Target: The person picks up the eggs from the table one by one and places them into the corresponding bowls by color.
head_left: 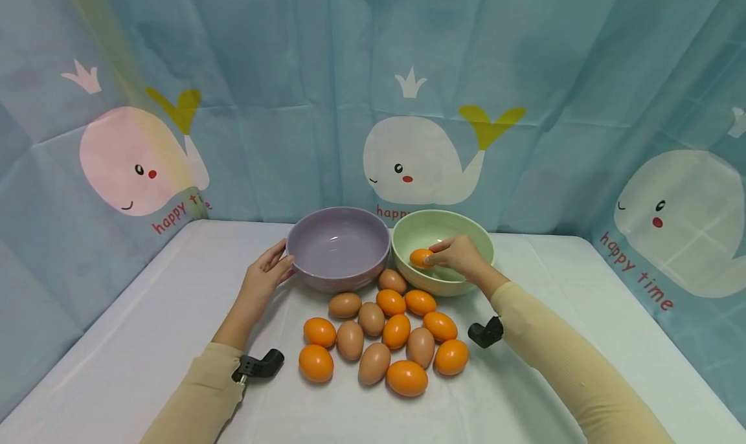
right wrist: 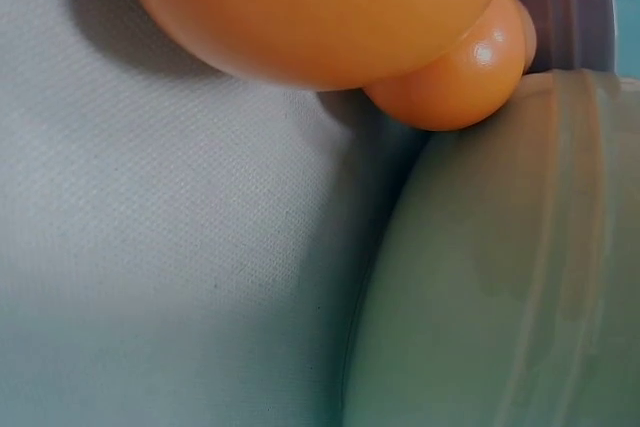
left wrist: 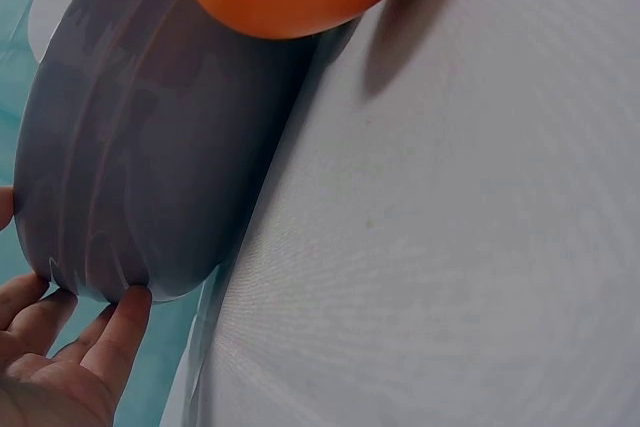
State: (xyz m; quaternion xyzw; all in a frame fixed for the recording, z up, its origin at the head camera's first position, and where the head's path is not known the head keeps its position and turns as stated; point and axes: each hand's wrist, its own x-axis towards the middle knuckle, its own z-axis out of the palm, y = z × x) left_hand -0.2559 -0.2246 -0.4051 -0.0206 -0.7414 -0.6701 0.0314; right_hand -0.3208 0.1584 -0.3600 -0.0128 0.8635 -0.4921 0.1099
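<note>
My right hand (head_left: 462, 256) reaches over the rim of the light green bowl (head_left: 486, 240) and pinches an orange egg (head_left: 420, 258) inside it. The right wrist view catches only the outside of the green bowl (right wrist: 490, 277), with that hand out of sight. On the left, my left hand (head_left: 263, 277) rests its fingertips against the outer side of the purple bowl (head_left: 338, 240). From the left wrist, extended fingers (left wrist: 122, 342) touch the bowl's wall (left wrist: 170, 137). No egg shows inside the purple bowl.
Several orange eggs (head_left: 406, 378) and several brown eggs (head_left: 374, 364) lie loose in front of the bowls, one brown egg (head_left: 392, 281) close against them. A white cloth covers the table (head_left: 513, 392). Behind hangs a blue curtain (head_left: 280, 153) with whale prints.
</note>
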